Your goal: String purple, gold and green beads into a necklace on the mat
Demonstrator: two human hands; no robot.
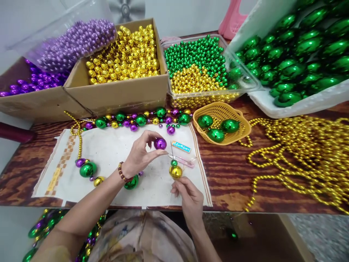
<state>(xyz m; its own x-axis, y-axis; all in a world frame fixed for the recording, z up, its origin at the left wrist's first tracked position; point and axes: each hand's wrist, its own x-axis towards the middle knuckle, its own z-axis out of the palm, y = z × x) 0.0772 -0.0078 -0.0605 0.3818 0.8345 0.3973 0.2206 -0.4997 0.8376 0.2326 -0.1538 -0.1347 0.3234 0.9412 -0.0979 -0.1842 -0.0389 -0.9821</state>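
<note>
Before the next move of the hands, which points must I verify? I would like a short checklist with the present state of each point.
1. Left hand fingers grip the shiny purple round bead: ok.
2. Right hand pinches the thin needle just under the shiny gold round bead: ok.
3. Small green round bead sits on top of the gold one: ok.
4. Hole of the purple bead faces the needle tip: cannot tell.
5. Purple bead stands in line over the needle tip: not ok, it is to the left of it.
6. White cloth lies under both hands: ok.
</note>
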